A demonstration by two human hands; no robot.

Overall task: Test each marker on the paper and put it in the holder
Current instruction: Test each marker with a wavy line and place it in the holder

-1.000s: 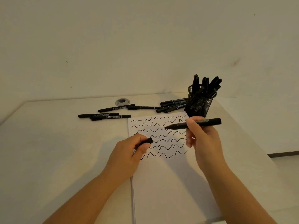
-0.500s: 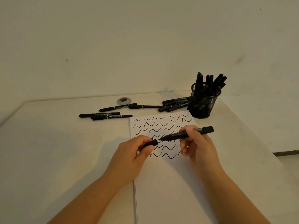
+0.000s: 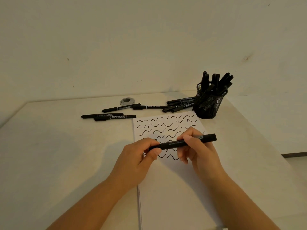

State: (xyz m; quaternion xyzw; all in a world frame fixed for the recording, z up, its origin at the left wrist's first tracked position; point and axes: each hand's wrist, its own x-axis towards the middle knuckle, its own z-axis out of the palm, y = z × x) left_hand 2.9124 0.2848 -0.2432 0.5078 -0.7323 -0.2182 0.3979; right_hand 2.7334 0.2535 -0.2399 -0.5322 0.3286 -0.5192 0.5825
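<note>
A black marker point(image 3: 184, 143) lies level between both hands, above the white paper point(image 3: 174, 188). My right hand point(image 3: 198, 150) grips the marker's barrel. My left hand point(image 3: 137, 161) pinches the cap point(image 3: 153, 148) at the marker's left end, where cap and barrel meet. Rows of black wavy test strokes cover the paper's upper part. The black mesh holder point(image 3: 210, 103) stands at the paper's far right corner, with several markers upright in it.
Loose black markers lie on the table behind the paper: a pair at the left point(image 3: 108, 116), two in the middle point(image 3: 132, 107), a bunch beside the holder point(image 3: 181, 104). A grey cable grommet point(image 3: 127, 101) sits near the wall. The table's right edge runs close to the holder.
My right hand brought the uncapped marker down and left toward my left hand. The cap in my left hand now meets the marker's tip end.
</note>
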